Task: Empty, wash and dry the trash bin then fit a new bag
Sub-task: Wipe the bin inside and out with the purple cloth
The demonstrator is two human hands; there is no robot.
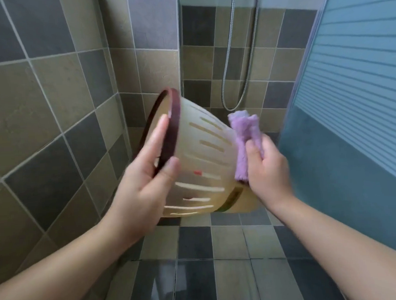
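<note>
We are holding the trash bin [200,163] up in the air in front of us, tipped on its side over the tiled floor [198,264] of a shower stall, its dark maroon rim [166,137] pointing left and its base turned to the right. The bin is cream plastic with long slots down its wall. Our left hand [143,182] is gripping the rim, fingers reaching inside the opening and the thumb pressing on the outer wall just below the rim. Our right hand [269,169] is clutching a bunched purple cloth [246,142], fingers curled around it, and is pressing the cloth against the bin's lower wall near the base. Behind the bin, grey and tan wall tiles [51,88] are meeting in a corner, and a metal shower hose [229,56] is hanging in a loop. A frosted glass panel [350,96] with horizontal stripes is standing at our right.
</note>
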